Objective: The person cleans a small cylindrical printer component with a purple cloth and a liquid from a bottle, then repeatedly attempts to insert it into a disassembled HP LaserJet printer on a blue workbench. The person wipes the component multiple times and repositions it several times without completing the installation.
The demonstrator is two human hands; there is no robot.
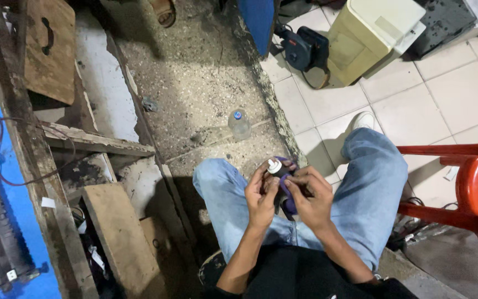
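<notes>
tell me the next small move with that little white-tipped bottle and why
Probably tip the small dark bottle so its white nozzle meets the purple piece. Both hands, left hand and right hand, already hold the two together over the lap, nozzle pointing up and away.

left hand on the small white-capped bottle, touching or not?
Touching. The head view shows the left hand with its fingers wrapped around the small dark bottle just below the white cap; no gap shows. The right hand grips the purple piece beside it.
</notes>
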